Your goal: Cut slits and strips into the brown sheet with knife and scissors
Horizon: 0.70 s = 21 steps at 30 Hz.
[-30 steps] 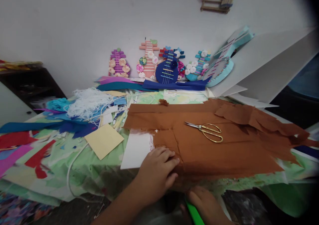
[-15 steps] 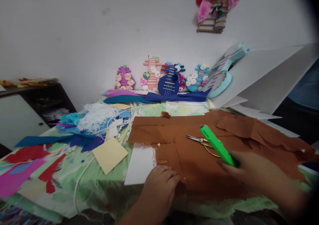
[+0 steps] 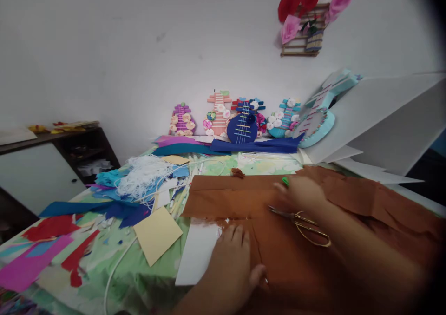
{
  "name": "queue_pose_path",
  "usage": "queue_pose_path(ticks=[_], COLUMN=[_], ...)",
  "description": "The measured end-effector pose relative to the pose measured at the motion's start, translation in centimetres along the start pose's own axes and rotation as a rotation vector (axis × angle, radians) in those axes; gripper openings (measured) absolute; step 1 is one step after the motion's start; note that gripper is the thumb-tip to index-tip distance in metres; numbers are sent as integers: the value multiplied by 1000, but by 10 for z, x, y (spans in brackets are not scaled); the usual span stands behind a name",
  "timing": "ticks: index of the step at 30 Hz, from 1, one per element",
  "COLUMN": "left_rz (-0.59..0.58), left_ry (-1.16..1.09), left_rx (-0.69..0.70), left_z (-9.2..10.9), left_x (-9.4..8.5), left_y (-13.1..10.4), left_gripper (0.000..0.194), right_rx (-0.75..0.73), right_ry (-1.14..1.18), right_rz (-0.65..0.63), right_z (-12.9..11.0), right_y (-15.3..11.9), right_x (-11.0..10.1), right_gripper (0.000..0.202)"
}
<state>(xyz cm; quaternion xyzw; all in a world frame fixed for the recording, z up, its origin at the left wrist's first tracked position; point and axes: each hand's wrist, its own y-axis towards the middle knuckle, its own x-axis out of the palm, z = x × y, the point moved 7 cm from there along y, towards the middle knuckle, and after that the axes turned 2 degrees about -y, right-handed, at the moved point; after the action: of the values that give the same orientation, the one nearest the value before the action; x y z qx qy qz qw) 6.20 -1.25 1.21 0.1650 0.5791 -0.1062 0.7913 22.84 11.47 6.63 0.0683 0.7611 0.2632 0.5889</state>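
My left hand (image 3: 235,259) lies with its fingers and thumb apart on the brown sheet (image 3: 223,199), near a cut line and beside a white board (image 3: 198,250). My right hand (image 3: 303,192) is over the upper middle of the brown sheet, its fingers partly blurred and turned away. Only a small bit of the green tool (image 3: 285,181) shows at its fingertips; the hand hides the rest. Gold-handled scissors (image 3: 301,222) lie on the brown sheet below my right hand, touched by neither hand.
A yellow square (image 3: 158,235), white string (image 3: 142,178) and coloured scraps lie on the left. Small decorated instruments (image 3: 242,124) stand along the wall. Large white boards (image 3: 376,120) lean at the right. A white cord (image 3: 114,264) crosses the cloth.
My right hand has moved up and left over the brown sheet with the green tool, now mostly hidden. My left hand has spread its fingers. The view has shifted a little.
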Motion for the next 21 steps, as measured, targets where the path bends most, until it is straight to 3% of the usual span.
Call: queue_pose_path(ticks=[3,4,6,10,15,21], left_rz=[-71,-91,-123,-160,-186,-179], left_ry=[-13,-30,-62,-107,-134,-114], left_rx=[-41,-47,-65,-81,-87,-64], left_z=[0,1,1,3,2,4], left_x=[15,18,21,20,20,25], left_y=[6,6,6,3,2,0], left_gripper=[84,87,90,92,90,92], right_rx=[-189,-277,-310,-310,-311,-320], right_ry=[38,56,72,79,77,39], right_rz=[-116,-223,-319,-336,-300,-254], right_z=[-77,-100,-126,-135,-129,-137], right_y=[5,2,-2,-4,1,1], right_x=[42,60,85,100,99,96], right_gripper=[61,69,75,75,74,64])
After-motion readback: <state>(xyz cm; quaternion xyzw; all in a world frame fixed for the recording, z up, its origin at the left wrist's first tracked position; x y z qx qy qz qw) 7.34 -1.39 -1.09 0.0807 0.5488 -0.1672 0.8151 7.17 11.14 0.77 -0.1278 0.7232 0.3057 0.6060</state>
